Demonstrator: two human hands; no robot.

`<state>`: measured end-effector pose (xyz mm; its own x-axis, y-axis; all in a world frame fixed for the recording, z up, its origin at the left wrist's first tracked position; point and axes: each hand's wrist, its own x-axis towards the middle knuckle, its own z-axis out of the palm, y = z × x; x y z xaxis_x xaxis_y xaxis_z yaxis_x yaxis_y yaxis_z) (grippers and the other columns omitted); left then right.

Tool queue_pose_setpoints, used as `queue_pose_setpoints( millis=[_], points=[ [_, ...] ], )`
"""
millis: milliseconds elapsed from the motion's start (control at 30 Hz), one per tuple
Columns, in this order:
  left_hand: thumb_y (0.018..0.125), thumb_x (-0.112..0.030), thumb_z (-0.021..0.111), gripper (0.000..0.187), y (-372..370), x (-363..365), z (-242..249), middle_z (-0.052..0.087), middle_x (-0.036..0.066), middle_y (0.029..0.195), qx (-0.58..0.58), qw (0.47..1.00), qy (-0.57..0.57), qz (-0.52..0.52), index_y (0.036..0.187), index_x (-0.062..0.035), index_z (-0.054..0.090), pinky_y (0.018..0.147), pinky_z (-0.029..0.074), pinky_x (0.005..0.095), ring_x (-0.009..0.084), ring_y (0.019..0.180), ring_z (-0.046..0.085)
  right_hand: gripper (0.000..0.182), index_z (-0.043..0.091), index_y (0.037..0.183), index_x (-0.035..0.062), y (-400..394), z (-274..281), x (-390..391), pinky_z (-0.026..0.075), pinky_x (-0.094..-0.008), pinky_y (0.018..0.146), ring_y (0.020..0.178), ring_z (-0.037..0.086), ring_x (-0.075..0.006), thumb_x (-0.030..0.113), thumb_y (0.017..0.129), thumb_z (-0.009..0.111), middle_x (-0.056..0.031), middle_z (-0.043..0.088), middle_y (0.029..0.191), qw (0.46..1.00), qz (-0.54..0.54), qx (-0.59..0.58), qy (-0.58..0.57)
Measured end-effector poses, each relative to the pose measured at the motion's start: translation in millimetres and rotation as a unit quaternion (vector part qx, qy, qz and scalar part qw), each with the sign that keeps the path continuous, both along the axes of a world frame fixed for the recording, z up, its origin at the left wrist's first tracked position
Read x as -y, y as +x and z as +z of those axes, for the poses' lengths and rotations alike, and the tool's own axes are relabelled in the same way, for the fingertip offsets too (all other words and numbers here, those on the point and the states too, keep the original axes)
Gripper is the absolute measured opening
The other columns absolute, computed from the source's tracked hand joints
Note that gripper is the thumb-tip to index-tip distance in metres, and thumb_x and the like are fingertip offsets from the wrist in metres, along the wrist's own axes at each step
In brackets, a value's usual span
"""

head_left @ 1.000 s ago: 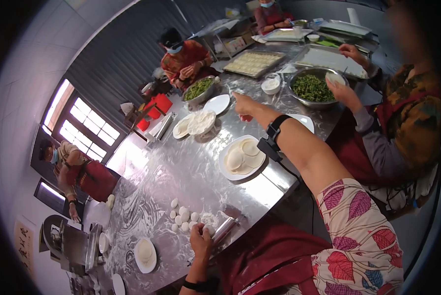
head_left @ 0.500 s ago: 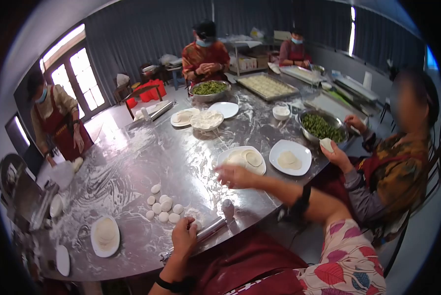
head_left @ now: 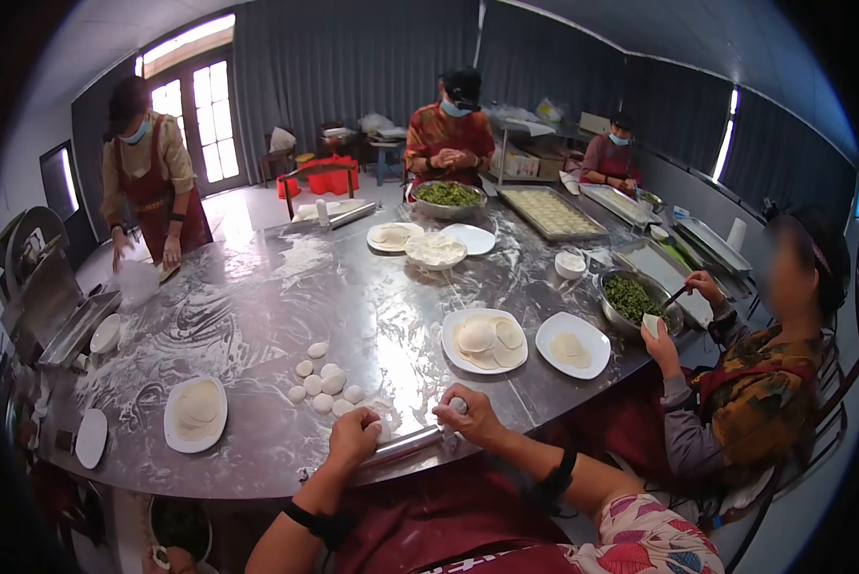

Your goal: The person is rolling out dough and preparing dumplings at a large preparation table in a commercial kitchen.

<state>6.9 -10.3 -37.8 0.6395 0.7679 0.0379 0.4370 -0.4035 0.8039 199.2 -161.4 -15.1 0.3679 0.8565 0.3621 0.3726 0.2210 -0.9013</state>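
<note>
Right grip closed round grey knob, left grip, closure unclear, at dough; floury metal table, dark curtains.

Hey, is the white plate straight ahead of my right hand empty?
No, that white plate beyond your right hand holds several round, flat dough sheets.

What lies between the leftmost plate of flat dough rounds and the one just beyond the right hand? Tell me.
A cluster of small dough pieces, on the floured metal table; the head view shows it.
</note>
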Motion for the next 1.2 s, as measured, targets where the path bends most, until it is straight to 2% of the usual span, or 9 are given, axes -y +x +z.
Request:
queue_pose_setpoints(
  millis=[100, 233, 467, 633, 700, 867, 967, 1100, 1200],
  points=[
    [0.073, -0.022, 0.066, 0.022, 2, 6, 3, 0.068, 0.013, 0.083, -0.060, 0.996, 0.063, 0.004, 0.088, -0.0066, 0.068, 0.074, 0.050, 0.0376, 0.0276, 0.081, 0.065, 0.027, 0.050, 0.084, 0.0054, -5, -5, -5, 0.044, -0.0232, 0.050, 0.055, 0.056, -0.0065, 0.027, 0.087, 0.066, -0.0030, 0.058, 0.060, 0.998, -0.031, 0.017, 0.046],
    [0.073, -0.024, 0.068, 0.023, 5, 5, 7, 0.068, 0.012, 0.083, -0.093, 0.995, 0.026, -0.011, 0.088, -0.0065, 0.069, 0.073, 0.050, 0.0373, 0.0275, 0.081, 0.066, 0.029, 0.049, 0.089, 0.0066, -5, -3, -20, 0.043, -0.0251, 0.049, 0.050, 0.055, -0.0100, 0.031, 0.087, 0.066, -0.0025, 0.055, 0.056, 0.998, -0.053, -0.023, 0.024],
    [0.075, -0.022, 0.067, 0.021, 1, 11, 18, 0.067, 0.013, 0.081, -0.098, 0.993, 0.029, -0.051, 0.087, -0.0054, 0.067, 0.072, 0.049, 0.0381, 0.0271, 0.079, 0.065, 0.027, 0.046, 0.097, 0.0077, -6, -8, -3, 0.032, -0.0313, 0.043, 0.042, 0.038, -0.0133, 0.025, 0.088, 0.064, -0.0030, 0.041, 0.048, 0.991, -0.079, 0.089, 0.062],
    [0.075, -0.019, 0.066, 0.017, -3, 2, -3, 0.066, 0.013, 0.079, -0.023, 1.000, 0.014, -0.012, 0.084, -0.0043, 0.064, 0.071, 0.049, 0.0381, 0.0279, 0.077, 0.064, 0.024, 0.047, 0.098, 0.0067, -8, -9, -9, 0.043, -0.0294, 0.048, 0.048, 0.053, -0.0139, 0.020, 0.087, 0.063, -0.0051, 0.052, 0.055, 0.997, -0.078, 0.016, 0.011],
    [0.075, -0.019, 0.066, 0.017, -2, -2, 2, 0.066, 0.013, 0.079, -0.073, 0.996, 0.033, -0.039, 0.083, -0.0041, 0.064, 0.071, 0.049, 0.0380, 0.0282, 0.077, 0.064, 0.023, 0.047, 0.097, 0.0057, -5, 1, -19, 0.049, -0.0288, 0.053, 0.056, 0.062, -0.0152, 0.019, 0.087, 0.063, -0.0073, 0.059, 0.063, 0.997, -0.069, -0.010, -0.021],
    [0.075, -0.019, 0.066, 0.017, 13, -13, 16, 0.066, 0.014, 0.079, -0.117, 0.987, 0.048, -0.103, 0.083, -0.0037, 0.063, 0.070, 0.049, 0.0395, 0.0296, 0.079, 0.064, 0.017, 0.047, 0.091, 0.0049, 4, 2, -56, 0.044, -0.0263, 0.044, 0.050, 0.056, -0.0116, 0.013, 0.087, 0.062, -0.0041, 0.054, 0.059, 0.998, -0.036, -0.053, -0.022],
    [0.076, -0.019, 0.065, 0.018, 10, -12, 23, 0.065, 0.015, 0.079, -0.135, 0.979, 0.050, -0.147, 0.084, -0.0032, 0.064, 0.070, 0.048, 0.0401, 0.0296, 0.079, 0.064, 0.020, 0.047, 0.090, 0.0047, -1, 2, -34, 0.044, -0.0276, 0.044, 0.049, 0.056, -0.0122, 0.015, 0.086, 0.064, -0.0049, 0.055, 0.058, 0.997, -0.064, -0.014, -0.035],
    [0.075, -0.012, 0.063, 0.016, -3, -11, 12, 0.065, 0.014, 0.075, -0.094, 0.987, 0.059, -0.113, 0.086, -0.0010, 0.064, 0.065, 0.048, 0.0345, 0.0223, 0.071, 0.063, 0.021, 0.047, 0.091, 0.0036, -1, -6, -13, 0.046, -0.0291, 0.047, 0.049, 0.058, -0.0141, 0.016, 0.086, 0.063, -0.0067, 0.058, 0.059, 0.998, -0.054, 0.004, -0.022],
    [0.077, -0.019, 0.061, 0.016, 1, -7, 15, 0.066, 0.016, 0.084, -0.110, 0.984, 0.064, -0.128, 0.088, -0.0066, 0.065, 0.071, 0.048, 0.0426, 0.0342, 0.083, 0.063, 0.022, 0.045, 0.090, 0.0025, 5, -14, -41, 0.044, -0.0312, 0.046, 0.047, 0.057, -0.0159, 0.016, 0.086, 0.063, -0.0091, 0.056, 0.057, 0.996, -0.078, 0.035, 0.013]
  ],
)
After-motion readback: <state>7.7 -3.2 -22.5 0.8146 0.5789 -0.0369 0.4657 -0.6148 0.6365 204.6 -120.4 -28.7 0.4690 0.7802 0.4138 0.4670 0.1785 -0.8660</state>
